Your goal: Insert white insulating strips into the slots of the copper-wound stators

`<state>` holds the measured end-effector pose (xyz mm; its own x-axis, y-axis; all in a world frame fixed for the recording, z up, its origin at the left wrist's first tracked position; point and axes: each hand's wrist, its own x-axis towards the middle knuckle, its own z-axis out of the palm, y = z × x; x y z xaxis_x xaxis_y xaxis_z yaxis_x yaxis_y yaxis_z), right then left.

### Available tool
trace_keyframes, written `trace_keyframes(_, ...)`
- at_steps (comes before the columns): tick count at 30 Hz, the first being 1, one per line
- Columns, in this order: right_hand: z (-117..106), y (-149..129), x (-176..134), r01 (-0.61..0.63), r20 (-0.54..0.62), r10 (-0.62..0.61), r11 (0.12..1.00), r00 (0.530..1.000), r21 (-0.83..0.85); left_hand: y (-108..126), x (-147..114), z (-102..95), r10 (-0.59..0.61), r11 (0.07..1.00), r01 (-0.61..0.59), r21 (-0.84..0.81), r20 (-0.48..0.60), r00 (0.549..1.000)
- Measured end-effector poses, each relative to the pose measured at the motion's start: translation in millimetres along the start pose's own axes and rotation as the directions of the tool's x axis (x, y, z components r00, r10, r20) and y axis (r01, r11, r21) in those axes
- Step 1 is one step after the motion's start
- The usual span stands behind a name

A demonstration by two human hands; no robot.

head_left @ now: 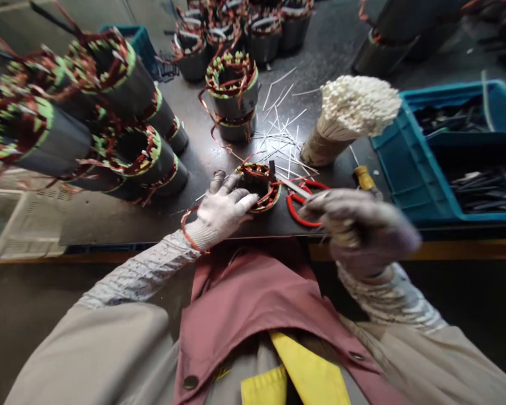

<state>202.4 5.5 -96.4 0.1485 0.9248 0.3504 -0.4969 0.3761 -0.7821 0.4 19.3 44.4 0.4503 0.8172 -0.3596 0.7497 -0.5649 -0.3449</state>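
Observation:
A small motor stator (274, 197) with copper windings and a green-edged rim stands at the table's front edge. My left hand (223, 205), in a whitish glove, grips its left side, with fingers over the rim. A copper wire loop lies around that wrist. My right hand (358, 225), gloved and smeared by motion, is closed to the right of the stator. From its fingertips a flat pale strip (294, 184) points toward the rim, its held end hidden. A black piece (272, 170) sticks up at the rim. Red-handled scissors (293, 211) lie beneath the strip.
Stacked stators (143, 157) crowd the left; a two-high pair (234, 98) stands ahead. Thin white sticks (278, 140) lie scattered beside a tied upright bundle (333, 129). A yellow-handled tool (364, 178) lies near a teal bin (421, 180) of dark pieces.

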Motion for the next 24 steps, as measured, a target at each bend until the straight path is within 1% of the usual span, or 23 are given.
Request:
trace_keyframes(2,8,-6,-34,0.074,0.116,-0.077,0.997,0.99,0.031,13,9,1.6,-0.008,1.0,0.008,0.028,-0.011,1.0)
trace_keyframes(4,10,-8,-61,0.1,0.211,-0.11,0.993,0.971,0.058,20,17,1.7,-0.024,1.0,0.024,-0.007,0.017,1.0)
trace_keyframes(7,4,-8,-87,0.043,0.253,-0.056,0.997,0.966,0.056,23,25,1.1,-0.061,0.991,0.068,-0.113,0.063,0.996)
trace_keyframes(10,-3,-7,-100,-0.047,0.261,0.036,0.998,0.965,0.038,22,25,1.5,-0.079,0.982,0.09,-0.167,0.076,0.994)
trace_keyframes(13,-5,-8,-105,-0.11,0.266,0.095,0.993,0.959,0.044,22,23,2.9,-0.105,0.979,0.118,-0.169,0.082,0.991)
trace_keyframes(15,-3,-7,-105,-0.133,0.252,0.114,0.989,0.961,0.06,22,23,3.4,-0.117,0.977,0.13,-0.172,0.086,0.989)
trace_keyframes(17,4,-1,-102,-0.145,0.223,0.127,0.987,0.967,0.069,22,22,3.5,-0.129,0.972,0.142,-0.186,0.078,0.989)
trace_keyframes(19,16,8,-94,-0.139,0.183,0.126,0.988,0.975,0.061,23,21,3.7,-0.152,0.963,0.161,-0.217,0.06,0.987)
trace_keyframes(21,31,21,-82,-0.093,0.115,0.089,0.995,0.989,0.022,26,17,5.6,-0.223,0.935,0.219,-0.279,0.02,0.975)
trace_keyframes(22,38,27,-75,-0.068,0.071,0.069,0.998,0.995,-0.01,29,15,7.6,-0.277,0.91,0.259,-0.323,-0.011,0.961)
trace_keyframes(24,49,37,-62,-0.043,-0.012,0.042,0.996,0.999,-0.074,34,11,13.4,-0.386,0.847,0.309,-0.433,-0.101,0.917)
